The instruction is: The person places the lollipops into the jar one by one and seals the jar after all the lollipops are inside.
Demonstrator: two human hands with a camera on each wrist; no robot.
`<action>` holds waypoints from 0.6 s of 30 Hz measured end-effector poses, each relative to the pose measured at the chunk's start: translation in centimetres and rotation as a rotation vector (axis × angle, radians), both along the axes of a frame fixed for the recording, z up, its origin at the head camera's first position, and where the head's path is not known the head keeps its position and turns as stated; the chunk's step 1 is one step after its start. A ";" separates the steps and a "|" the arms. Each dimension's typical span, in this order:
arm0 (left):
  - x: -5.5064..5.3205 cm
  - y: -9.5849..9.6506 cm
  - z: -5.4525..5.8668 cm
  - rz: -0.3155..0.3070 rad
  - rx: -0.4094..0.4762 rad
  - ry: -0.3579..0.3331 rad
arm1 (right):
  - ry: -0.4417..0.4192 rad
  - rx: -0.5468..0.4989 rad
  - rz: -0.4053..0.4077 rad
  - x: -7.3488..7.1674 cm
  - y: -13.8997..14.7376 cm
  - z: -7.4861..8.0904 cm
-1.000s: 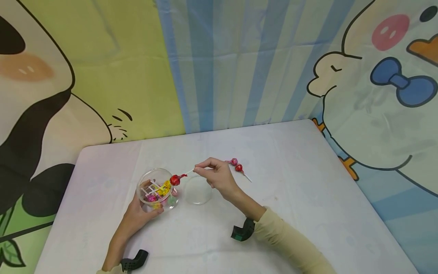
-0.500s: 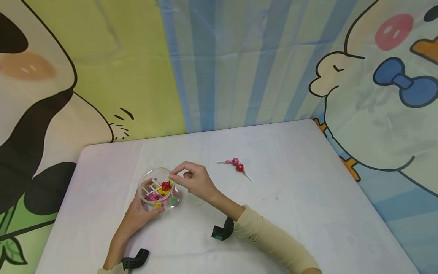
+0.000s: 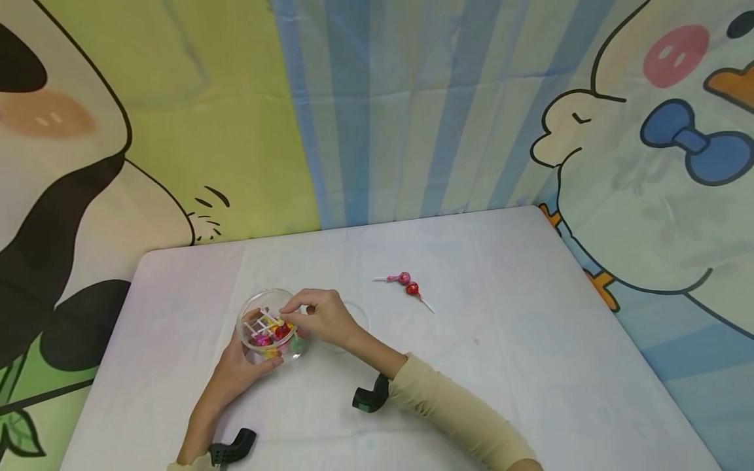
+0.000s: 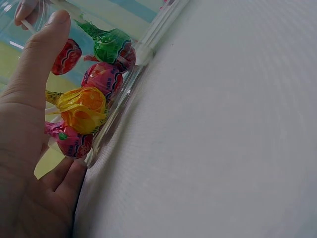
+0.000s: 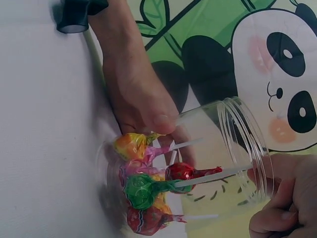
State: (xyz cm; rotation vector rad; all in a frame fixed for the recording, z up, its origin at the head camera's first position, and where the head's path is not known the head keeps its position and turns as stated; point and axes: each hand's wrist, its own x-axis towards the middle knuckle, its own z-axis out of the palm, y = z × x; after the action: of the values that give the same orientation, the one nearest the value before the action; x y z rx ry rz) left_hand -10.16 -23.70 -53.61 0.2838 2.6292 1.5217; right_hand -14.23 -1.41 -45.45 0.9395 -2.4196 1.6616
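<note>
My left hand [image 3: 241, 367] grips a clear plastic jar [image 3: 258, 302] from its left side, thumb across the front, the mouth tilted up towards me. Several wrapped lollipops lie inside, among them a green lollipop [image 5: 142, 191] and a yellow lollipop [image 4: 83, 111] near the base. At the jar's mouth, my right hand [image 3: 327, 318] pinches the white stick of a red lollipop [image 5: 179, 171] between thumb and forefinger. That lollipop's head is inside the jar, over the others. In the right wrist view, the right fingertips overlap the jar's threaded rim.
A pink lollipop [image 3: 404, 278] and another red lollipop [image 3: 412, 288] lie on the white table [image 3: 530, 366], beyond my right hand. A clear round lid [image 3: 360, 315] lies flat beside the jar, partly hidden by that hand. A printed cloth wall [image 3: 400, 118] stands behind.
My right hand has moved left and down to the jar, carrying the red lollipop from outside the rim into it. The left hand and jar stay almost still.
</note>
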 end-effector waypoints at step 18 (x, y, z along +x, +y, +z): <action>-0.1 -0.2 -0.6 -0.012 -0.051 0.040 | -0.010 0.279 0.028 0.0 -0.8 1.7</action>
State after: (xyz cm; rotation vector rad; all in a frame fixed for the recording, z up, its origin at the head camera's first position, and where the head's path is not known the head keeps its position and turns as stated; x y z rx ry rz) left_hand -10.25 -23.92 -54.20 0.3285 2.6876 1.4583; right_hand -14.27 -2.25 -43.74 1.0025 -2.7059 1.3603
